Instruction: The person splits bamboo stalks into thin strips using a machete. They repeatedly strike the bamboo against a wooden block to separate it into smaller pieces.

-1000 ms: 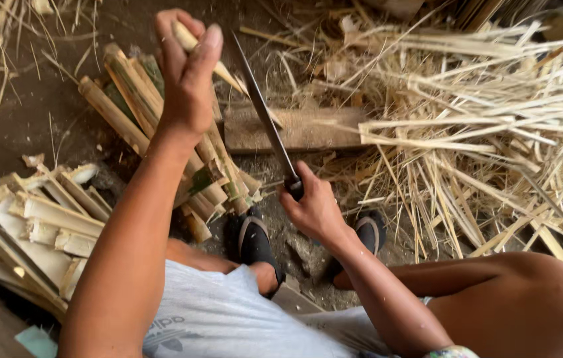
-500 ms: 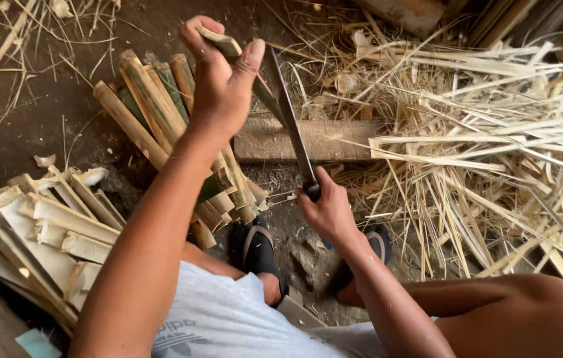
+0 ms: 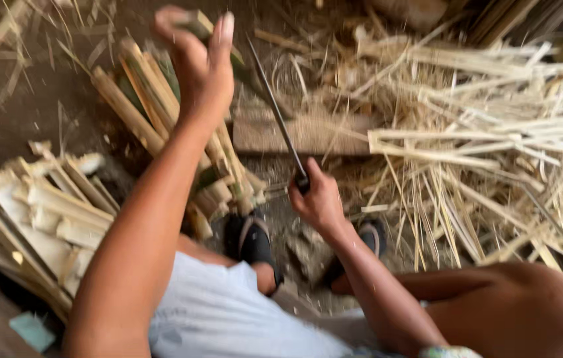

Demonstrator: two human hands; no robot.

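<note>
A person sits low over a dirt floor, seen from above, with both bare arms reaching forward.

The left hand is raised near the top of the view, its fingers curled around the upper end of a bamboo piece, thumb pointing up. The piece is blurred, and only its greenish end shows above the hand.

The right hand is lower and nearer the body, closed in a fist around the handle of a long knife. The dark, narrow blade slants up and to the left from the fist, and its tip ends just beside the bamboo piece; whether blade and bamboo touch cannot be told.

Under the blade lies a flat wooden block on the floor. Beneath the left forearm a bundle of bamboo sticks leans at a slant. A second pile of pale split pieces lies at the left edge. A wide heap of thin pale strips covers the right side of the floor.

Below the hands, two feet in dark sandals rest on the floor. The person wears a light shirt, and a bare knee fills the bottom right corner.
</note>
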